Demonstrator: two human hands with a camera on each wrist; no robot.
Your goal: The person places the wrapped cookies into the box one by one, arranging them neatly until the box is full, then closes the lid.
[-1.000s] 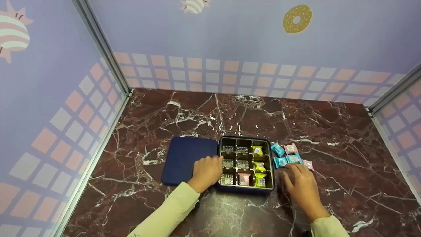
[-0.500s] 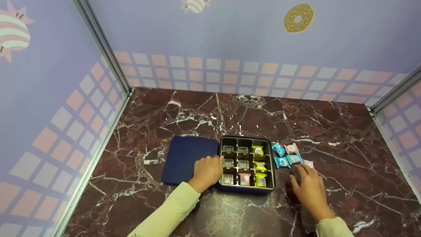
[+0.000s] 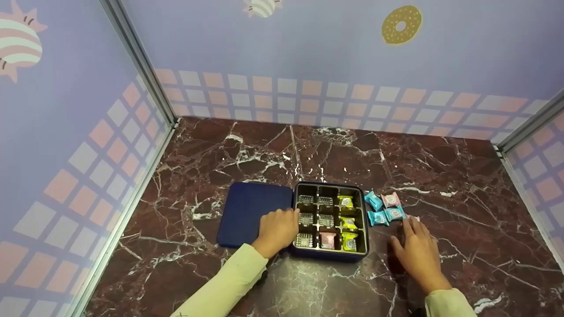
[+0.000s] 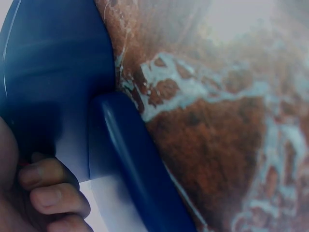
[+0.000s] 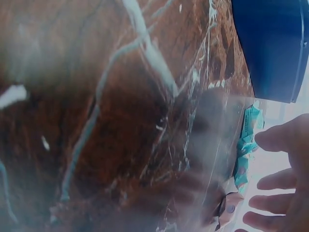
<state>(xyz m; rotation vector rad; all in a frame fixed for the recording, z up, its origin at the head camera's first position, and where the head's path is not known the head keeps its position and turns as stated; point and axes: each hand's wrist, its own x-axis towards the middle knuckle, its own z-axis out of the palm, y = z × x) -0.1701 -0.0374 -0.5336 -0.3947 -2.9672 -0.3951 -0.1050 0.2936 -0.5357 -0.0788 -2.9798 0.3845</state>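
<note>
A navy tin box (image 3: 331, 255) with a gold tray of compartments lies on the marble table. Yellow wrapped candies (image 3: 349, 242) fill its right column, and a pink wrapped candy (image 3: 327, 240) sits in the bottom middle compartment. At the box's left wall, my left hand (image 3: 278, 230) holds the rim with curled fingers; the blue wall (image 4: 53, 72) shows beside them in the left wrist view. My right hand (image 3: 417, 253) reaches with spread fingers over a mostly covered pink candy (image 5: 231, 208). Contact there cannot be told. Several teal candies (image 3: 395, 213) and another pink one (image 3: 390, 200) lie just beyond.
The navy lid (image 3: 253, 211) lies flat to the left of the box, partly under my left hand. Lilac wall panels (image 3: 282, 53) with printed sweets enclose the marble table (image 3: 264, 154) at the back and on both sides.
My right hand has shifted rightward, away from the teal candies and over the pink candy at the near end of the group. The left hand keeps its place on the box.
</note>
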